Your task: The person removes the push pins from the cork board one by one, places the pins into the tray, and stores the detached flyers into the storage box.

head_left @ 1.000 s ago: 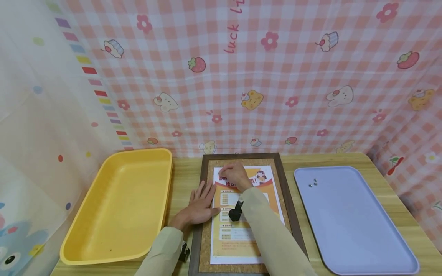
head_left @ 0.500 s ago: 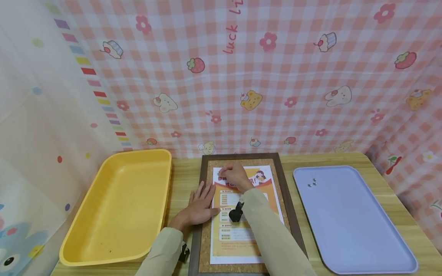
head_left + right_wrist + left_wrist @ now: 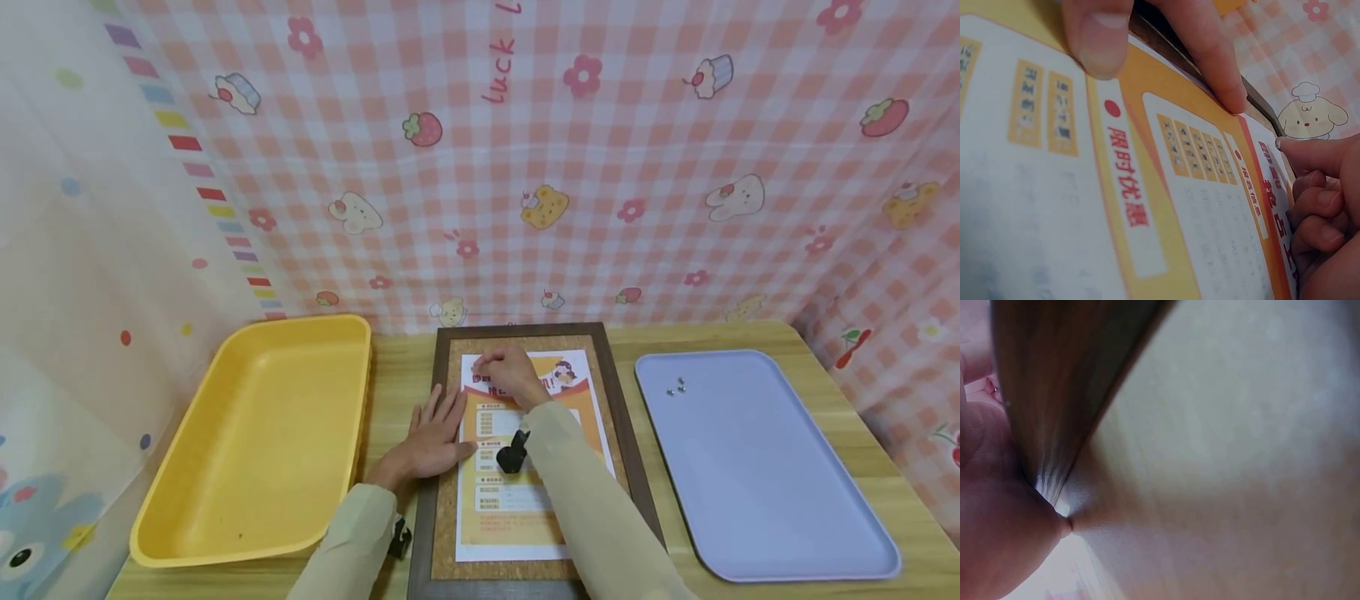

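Poster [image 3: 517,518] on the board [image 3: 628,442], left hand [image 3: 431,446] spread on the board's left side, right hand [image 3: 513,377] curled near the board's top, touching a pin [image 3: 1278,144], cannot tell if pinching

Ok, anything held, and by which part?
Left hand grips nothing, touching the poster; right hand touches a tiny thing near the corner; any grip cannot be told.

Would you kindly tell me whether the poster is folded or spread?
Spread: the poster lies flat on the corkboard, no fold showing.
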Action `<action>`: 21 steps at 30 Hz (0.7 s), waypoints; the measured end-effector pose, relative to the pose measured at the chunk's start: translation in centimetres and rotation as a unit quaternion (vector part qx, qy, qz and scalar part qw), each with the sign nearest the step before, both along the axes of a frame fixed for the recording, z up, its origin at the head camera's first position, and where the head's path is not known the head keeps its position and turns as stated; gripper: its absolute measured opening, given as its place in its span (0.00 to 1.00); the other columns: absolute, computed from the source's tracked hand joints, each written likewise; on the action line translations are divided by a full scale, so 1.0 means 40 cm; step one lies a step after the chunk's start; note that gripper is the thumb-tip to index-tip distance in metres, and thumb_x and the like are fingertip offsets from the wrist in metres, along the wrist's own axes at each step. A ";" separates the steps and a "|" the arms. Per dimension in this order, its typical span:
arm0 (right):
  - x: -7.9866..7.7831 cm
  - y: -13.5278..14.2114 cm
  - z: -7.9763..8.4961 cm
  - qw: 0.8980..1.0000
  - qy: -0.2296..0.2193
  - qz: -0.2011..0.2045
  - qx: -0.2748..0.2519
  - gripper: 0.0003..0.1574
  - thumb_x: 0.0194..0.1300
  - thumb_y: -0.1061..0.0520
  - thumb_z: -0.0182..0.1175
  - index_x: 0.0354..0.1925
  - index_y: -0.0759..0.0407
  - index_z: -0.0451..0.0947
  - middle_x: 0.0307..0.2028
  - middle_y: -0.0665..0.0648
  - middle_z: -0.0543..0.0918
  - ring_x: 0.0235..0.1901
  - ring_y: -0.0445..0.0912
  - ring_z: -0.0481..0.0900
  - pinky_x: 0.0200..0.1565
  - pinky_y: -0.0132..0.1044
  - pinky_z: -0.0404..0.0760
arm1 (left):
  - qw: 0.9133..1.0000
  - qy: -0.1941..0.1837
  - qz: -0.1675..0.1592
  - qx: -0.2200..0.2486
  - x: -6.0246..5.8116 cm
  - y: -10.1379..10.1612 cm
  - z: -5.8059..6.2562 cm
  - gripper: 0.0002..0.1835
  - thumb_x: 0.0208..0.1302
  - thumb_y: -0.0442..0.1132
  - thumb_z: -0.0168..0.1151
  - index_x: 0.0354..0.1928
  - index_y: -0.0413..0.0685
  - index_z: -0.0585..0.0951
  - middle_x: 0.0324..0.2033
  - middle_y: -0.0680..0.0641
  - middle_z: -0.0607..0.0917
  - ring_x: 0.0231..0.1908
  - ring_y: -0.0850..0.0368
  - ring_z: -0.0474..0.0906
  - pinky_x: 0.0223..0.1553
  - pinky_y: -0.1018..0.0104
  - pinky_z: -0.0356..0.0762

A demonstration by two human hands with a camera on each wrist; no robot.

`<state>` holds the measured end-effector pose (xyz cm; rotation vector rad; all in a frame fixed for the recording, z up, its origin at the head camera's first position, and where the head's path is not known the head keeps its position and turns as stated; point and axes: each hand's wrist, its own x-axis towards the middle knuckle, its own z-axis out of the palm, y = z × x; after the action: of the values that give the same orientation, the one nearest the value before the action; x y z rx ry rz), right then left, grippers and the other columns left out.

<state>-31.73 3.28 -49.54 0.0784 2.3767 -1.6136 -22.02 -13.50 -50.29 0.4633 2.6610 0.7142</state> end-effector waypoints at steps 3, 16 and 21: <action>-0.002 0.000 -0.001 1.000 -0.006 -0.001 -0.001 0.07 0.67 0.58 0.62 0.35 0.54 0.88 0.39 0.53 0.85 0.42 0.48 0.77 0.48 0.40 0.71 | 1.000 -0.003 0.003 -0.013 -0.003 -0.001 -0.007 0.46 0.70 0.55 0.50 0.79 0.49 0.39 0.79 0.49 0.34 0.76 0.50 0.18 0.72 0.41 0.22; 0.000 0.005 -0.002 1.000 0.019 0.006 -0.006 0.08 0.65 0.60 0.61 0.35 0.57 0.87 0.39 0.54 0.84 0.41 0.47 0.77 0.46 0.38 0.73 | 1.000 -0.001 0.007 0.000 -0.003 -0.001 -0.003 0.46 0.70 0.56 0.51 0.79 0.49 0.41 0.79 0.50 0.35 0.76 0.50 0.19 0.72 0.40 0.22; 0.004 0.013 -0.001 1.000 0.025 0.014 -0.007 0.08 0.64 0.60 0.61 0.35 0.56 0.87 0.39 0.53 0.85 0.41 0.46 0.77 0.47 0.38 0.73 | 1.000 -0.003 0.006 0.004 -0.003 -0.001 -0.003 0.46 0.70 0.56 0.51 0.79 0.49 0.41 0.79 0.50 0.35 0.76 0.50 0.20 0.72 0.40 0.22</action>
<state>-31.57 3.81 -49.59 0.0020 2.3934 -1.6378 -22.15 -13.56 -50.39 0.4467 2.6588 0.7281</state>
